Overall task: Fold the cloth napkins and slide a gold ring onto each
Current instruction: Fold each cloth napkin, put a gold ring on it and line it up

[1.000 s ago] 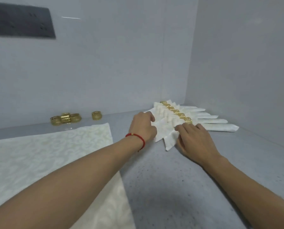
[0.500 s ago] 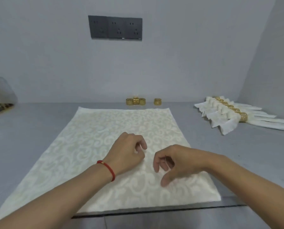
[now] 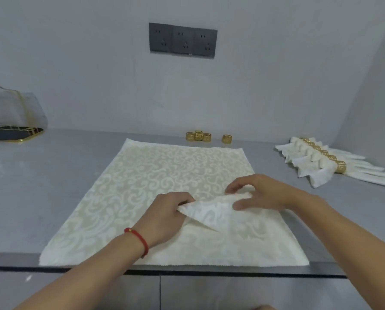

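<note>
Head view, sole view: one cream damask cloth napkin (image 3: 169, 189) lies spread flat on the grey table (image 3: 52, 175), its near edge along the table's front lip. Left hand (image 3: 164, 218), red cord at the wrist, pinches a raised ridge of the napkin between thumb and curled fingers near the cloth's middle. Right hand (image 3: 260, 195) takes the same ridge just beside it, thumb under and fingers over, so both grips are pressed together on fabric, none spread. The lifted fold stands off the surface between the two hands; the rest of the napkin lies flat. Four loose gold rings (image 3: 198, 136) stand at the far edge by the wall, three clustered, one (image 3: 226, 139) a little apart. Finished napkins (image 3: 316, 166), fanned and each banded with a ring, lie in a row to the right, well apart from the working cloth. Dark wall sockets (image 3: 182, 40) above; a covered tray (image 3: 12, 115) at far left. Handling judgement: napkin is light, soft, limp, holds a crease only while pinched; best taken at fold lines or corners. Rings look rigid, smooth, likely slippery; take by the outer band.
</note>
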Action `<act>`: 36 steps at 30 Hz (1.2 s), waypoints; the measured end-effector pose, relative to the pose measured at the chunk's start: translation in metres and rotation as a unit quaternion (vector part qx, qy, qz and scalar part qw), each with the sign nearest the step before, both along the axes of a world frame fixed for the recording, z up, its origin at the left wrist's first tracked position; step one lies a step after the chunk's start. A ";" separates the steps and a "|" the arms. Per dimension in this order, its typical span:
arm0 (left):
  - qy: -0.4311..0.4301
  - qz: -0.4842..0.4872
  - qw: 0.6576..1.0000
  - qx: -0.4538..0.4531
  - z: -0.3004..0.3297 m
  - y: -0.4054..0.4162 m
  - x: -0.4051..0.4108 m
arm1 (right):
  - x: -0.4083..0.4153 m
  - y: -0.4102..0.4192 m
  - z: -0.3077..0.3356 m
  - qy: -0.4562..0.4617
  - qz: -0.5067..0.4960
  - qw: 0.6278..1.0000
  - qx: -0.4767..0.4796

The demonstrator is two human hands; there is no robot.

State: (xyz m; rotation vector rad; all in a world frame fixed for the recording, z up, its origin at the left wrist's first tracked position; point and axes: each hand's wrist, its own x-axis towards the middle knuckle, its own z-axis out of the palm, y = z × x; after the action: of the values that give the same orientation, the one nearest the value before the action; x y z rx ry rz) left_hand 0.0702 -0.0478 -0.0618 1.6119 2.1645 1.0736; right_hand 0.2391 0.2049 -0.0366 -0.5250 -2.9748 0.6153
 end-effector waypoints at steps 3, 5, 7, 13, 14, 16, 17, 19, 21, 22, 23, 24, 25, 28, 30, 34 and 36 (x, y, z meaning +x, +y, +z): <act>-0.018 -0.001 1.000 -0.006 0.002 0.000 -0.002 | 0.015 0.020 -0.009 0.048 -0.036 0.998 0.011; 0.003 0.000 1.000 -0.013 0.004 0.002 0.001 | 0.022 0.019 -0.011 0.096 -0.025 0.995 0.028; 0.040 -0.009 0.999 -0.035 0.008 0.006 0.002 | 0.034 0.006 -0.006 0.109 -0.016 0.993 0.033; 0.042 -0.085 0.990 -0.106 0.023 0.008 -0.007 | 0.086 -0.038 0.001 0.018 -0.011 1.000 0.023; 0.037 -0.088 0.990 -0.100 0.025 0.005 -0.009 | 0.091 -0.047 0.004 0.003 -0.010 1.000 0.008; -0.005 -0.076 0.994 -0.073 0.029 -0.004 -0.016 | 0.095 -0.063 0.008 -0.014 -0.003 0.999 -0.029; -0.036 -0.060 0.996 -0.063 0.031 -0.010 -0.019 | 0.094 -0.070 0.011 -0.021 0.002 0.999 -0.041; -0.081 -0.017 0.994 -0.068 0.031 -0.022 -0.030 | 0.087 -0.078 0.015 -0.023 0.026 0.998 -0.050; -0.110 -0.005 0.989 -0.096 0.031 -0.032 -0.040 | 0.075 -0.081 0.018 -0.010 0.056 0.996 -0.063; -0.133 -0.017 0.985 -0.107 0.030 -0.036 -0.046 | 0.069 -0.081 0.019 -0.006 0.067 0.995 -0.074; -0.157 -0.033 0.981 -0.113 0.031 -0.039 -0.050 | 0.064 -0.081 0.019 -0.003 0.078 0.994 -0.081; -0.173 -0.047 0.977 -0.117 0.031 -0.040 -0.055 | 0.056 -0.079 0.020 0.003 0.087 0.993 -0.085; -0.176 -0.048 0.976 -0.116 0.033 -0.040 -0.060 | 0.050 -0.080 0.021 0.015 0.091 0.992 -0.089; -0.146 -0.004 0.983 -0.111 0.036 -0.031 -0.079 | 0.024 -0.068 0.024 0.055 0.067 0.989 -0.118; -0.105 0.015 0.985 -0.135 0.037 -0.016 -0.092 | -0.001 -0.048 0.024 0.059 0.017 0.991 -0.122; -0.080 0.104 0.982 -0.136 0.035 0.029 -0.122 | -0.064 0.002 0.021 0.091 -0.091 0.982 -0.140; 0.020 0.156 0.977 -0.146 0.032 0.054 -0.138 | -0.095 0.025 0.014 0.098 -0.143 0.974 -0.147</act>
State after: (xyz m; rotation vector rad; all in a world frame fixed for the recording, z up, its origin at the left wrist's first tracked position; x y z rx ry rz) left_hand -0.0676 0.0063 -0.0302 1.2031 2.5224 0.7512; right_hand 0.1438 0.2298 -0.0221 -0.8386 -2.5688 1.0159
